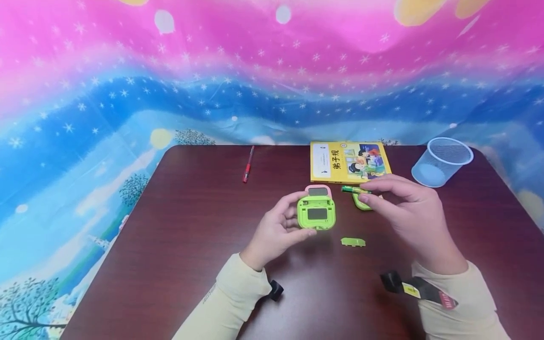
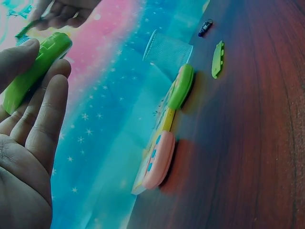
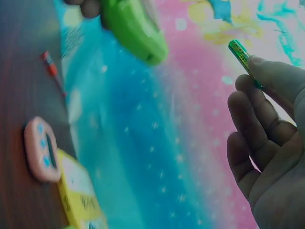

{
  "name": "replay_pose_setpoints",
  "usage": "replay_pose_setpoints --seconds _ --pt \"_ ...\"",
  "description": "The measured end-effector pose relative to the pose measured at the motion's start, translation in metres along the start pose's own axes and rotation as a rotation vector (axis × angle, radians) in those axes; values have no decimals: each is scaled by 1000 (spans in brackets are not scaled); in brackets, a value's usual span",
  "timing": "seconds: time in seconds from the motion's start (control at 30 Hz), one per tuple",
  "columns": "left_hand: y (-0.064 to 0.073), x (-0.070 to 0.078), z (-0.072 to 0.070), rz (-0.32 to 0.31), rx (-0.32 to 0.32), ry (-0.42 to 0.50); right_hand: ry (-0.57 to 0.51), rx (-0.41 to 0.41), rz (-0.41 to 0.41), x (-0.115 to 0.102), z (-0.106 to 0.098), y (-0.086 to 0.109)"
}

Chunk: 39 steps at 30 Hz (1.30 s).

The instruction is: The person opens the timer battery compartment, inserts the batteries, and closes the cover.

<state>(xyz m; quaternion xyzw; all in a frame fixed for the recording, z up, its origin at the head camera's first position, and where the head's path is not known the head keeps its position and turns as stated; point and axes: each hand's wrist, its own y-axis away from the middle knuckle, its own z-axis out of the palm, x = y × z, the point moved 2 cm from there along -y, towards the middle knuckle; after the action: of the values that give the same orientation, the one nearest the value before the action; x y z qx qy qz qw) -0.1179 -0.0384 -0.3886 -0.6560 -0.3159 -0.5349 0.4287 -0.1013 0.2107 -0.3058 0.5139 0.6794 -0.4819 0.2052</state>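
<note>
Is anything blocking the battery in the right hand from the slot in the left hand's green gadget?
Nothing visible: only open space separates the battery in the right hand from the slot. The left hand holds the green gadget, slot uncovered; the green strip lies aside.

pen (image 1: 248, 165) is lying left of book (image 1: 350, 163) | cup (image 1: 442, 163) is standing right of book | gadget (image 1: 318, 191) and second gadget (image 1: 360, 203) are sitting before book | cover (image 1: 353, 242) is lying before both, on table (image 1: 170, 236)

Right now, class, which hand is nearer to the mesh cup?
Right. The right hand, pinching a battery, is in front of the mesh cup and slightly left; the left hand, holding the green device, is much farther left.
</note>
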Motion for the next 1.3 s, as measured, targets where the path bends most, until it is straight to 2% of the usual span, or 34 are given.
replay_pose_setpoints --seconds 0.07,0.17,0.4,0.5,0.8,1.03,1.3 --pt "-1 1 -1 4 1 -9 -44 -1 -64 -6 5 -3" --pt "-2 1 -2 2 5 -11 -99 -4 -108 -10 11 -5" --pt "-2 -2 1 19 1 6 -54 11 -4 -3 18 -1" --pt "-2 -1 1 25 6 -6 -36 -9 1 1 23 0" --pt "-3 -1 2 51 -9 3 6 -56 -85 10 35 -3" --pt "-3 3 3 62 -27 18 36 -97 -141 10 42 -1" --pt "-1 4 6 49 -42 3 55 -148 -281 4 42 3"
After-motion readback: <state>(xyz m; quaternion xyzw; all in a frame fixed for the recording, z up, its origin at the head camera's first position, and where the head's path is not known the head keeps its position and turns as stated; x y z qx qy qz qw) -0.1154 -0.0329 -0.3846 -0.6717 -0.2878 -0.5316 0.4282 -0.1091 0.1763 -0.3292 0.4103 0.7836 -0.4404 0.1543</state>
